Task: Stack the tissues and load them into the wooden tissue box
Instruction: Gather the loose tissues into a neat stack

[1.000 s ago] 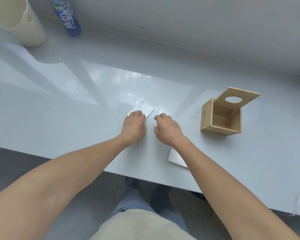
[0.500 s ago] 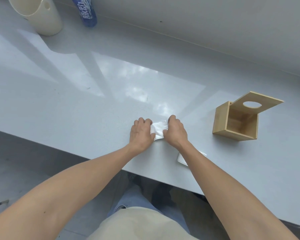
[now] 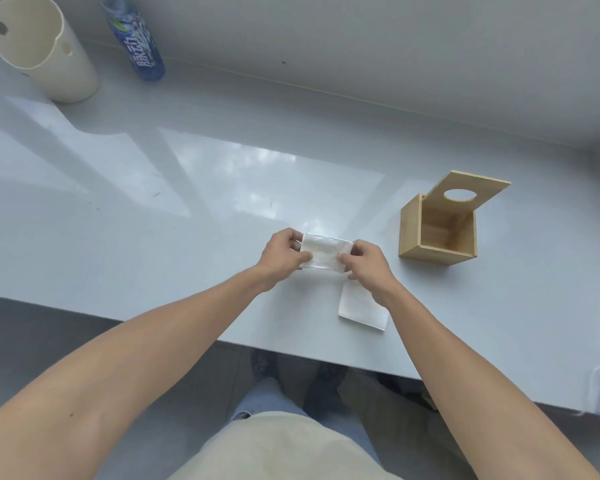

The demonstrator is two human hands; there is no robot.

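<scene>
Head view: left hand [image 3: 281, 254] and right hand [image 3: 368, 263] pinch folded tissue [image 3: 326, 254]. Second tissue [image 3: 361, 308] lies on table [image 3: 153, 220]. Wooden box [image 3: 437, 233] open, empty. Stacking, loading left.

Folded white tissue [image 3: 326, 254] beside open wooden box [image 3: 437, 233]

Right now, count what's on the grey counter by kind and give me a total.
White folded tissues: 2, one held, one lying flat
Open wooden tissue box: 1
Cream plastic container: 1
Blue-labelled drink bottle: 1
Total: 5
</scene>
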